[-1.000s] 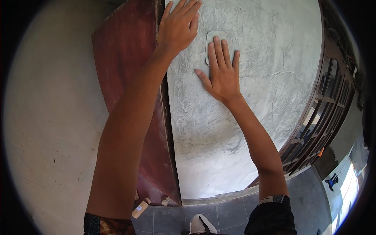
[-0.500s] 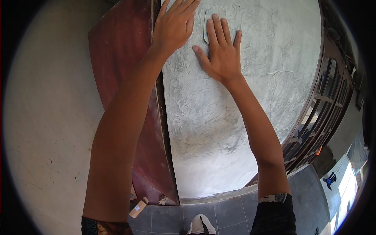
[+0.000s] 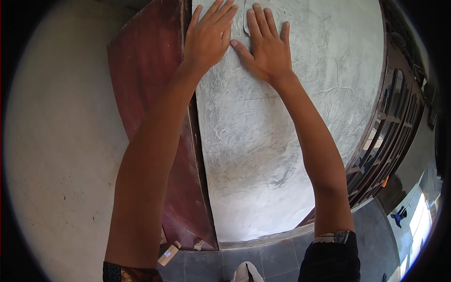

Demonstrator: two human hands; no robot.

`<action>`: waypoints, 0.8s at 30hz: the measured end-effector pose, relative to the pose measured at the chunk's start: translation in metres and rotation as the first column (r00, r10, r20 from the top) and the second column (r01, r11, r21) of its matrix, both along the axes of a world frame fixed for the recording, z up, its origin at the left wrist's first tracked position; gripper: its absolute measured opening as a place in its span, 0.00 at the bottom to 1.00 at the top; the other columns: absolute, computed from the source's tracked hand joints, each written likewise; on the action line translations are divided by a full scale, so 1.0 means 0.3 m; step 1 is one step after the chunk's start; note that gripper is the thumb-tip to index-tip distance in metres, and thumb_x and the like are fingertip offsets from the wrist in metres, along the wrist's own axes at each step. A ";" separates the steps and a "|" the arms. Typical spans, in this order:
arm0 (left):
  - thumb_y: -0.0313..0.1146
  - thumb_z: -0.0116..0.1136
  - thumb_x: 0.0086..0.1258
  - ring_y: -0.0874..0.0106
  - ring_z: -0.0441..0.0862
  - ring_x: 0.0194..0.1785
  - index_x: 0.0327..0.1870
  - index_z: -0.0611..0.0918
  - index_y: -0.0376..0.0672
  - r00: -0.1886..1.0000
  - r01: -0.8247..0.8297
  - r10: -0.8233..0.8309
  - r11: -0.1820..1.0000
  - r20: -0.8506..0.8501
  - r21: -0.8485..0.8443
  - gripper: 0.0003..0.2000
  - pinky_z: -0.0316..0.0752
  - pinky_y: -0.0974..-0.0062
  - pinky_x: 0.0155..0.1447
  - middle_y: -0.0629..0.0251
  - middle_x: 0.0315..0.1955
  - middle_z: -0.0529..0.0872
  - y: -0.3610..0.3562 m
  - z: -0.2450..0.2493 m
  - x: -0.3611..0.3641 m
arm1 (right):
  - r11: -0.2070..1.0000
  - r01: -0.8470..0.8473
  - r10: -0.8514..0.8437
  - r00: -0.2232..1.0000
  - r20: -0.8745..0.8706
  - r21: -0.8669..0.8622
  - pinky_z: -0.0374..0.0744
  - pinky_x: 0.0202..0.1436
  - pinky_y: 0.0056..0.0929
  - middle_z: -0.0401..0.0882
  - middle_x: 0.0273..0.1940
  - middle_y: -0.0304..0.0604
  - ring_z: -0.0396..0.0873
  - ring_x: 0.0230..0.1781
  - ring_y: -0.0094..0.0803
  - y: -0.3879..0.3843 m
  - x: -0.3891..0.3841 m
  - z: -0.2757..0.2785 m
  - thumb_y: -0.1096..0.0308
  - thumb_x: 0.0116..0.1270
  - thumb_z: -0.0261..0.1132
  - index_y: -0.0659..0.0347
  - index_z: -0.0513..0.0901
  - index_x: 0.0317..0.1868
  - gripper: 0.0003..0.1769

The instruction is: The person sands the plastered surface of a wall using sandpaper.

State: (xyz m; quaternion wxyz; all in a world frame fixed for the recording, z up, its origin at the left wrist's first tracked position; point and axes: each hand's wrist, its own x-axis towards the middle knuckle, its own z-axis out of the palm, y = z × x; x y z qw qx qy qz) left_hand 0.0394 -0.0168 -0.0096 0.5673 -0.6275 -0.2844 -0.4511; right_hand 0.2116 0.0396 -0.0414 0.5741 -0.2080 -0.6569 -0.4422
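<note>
My left hand (image 3: 206, 40) lies against the pale grey plastered wall (image 3: 263, 150), near its left edge beside the dark red wooden panel (image 3: 141, 80). Its fingers are stretched out and slightly apart, with nothing visible in them. To its right, my right hand (image 3: 270, 51) rests flat on the same wall, fingers extended and thumb out to the side. A thin grey flat piece (image 3: 246, 26), perhaps a sheet or pad, shows its edge beside the right index finger. Most of this piece is covered by the fingers or cut off at the top.
Dark wooden window frames (image 3: 383, 127) curve down the right side. Below are grey floor tiles (image 3: 277, 256), a small cardboard box (image 3: 168, 254) near the panel's foot, and my shoe (image 3: 246, 272). A dark blue object (image 3: 400, 216) lies at the far right.
My right hand has slid up the wall, and the thin grey piece has moved up with it. The left hand stays against the wall, while the view has shifted slightly.
</note>
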 end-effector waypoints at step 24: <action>0.26 0.50 0.77 0.58 0.69 0.80 0.68 0.79 0.34 0.999 0.035 -0.035 0.999 0.015 0.001 0.20 0.57 0.50 0.83 0.52 0.72 0.78 0.001 -0.006 -0.001 | 1.000 0.000 0.000 1.000 0.017 0.010 0.47 0.82 0.74 0.55 0.84 0.49 0.50 0.86 0.47 0.004 -0.021 0.014 0.40 0.77 0.57 0.62 0.61 0.82 0.45</action>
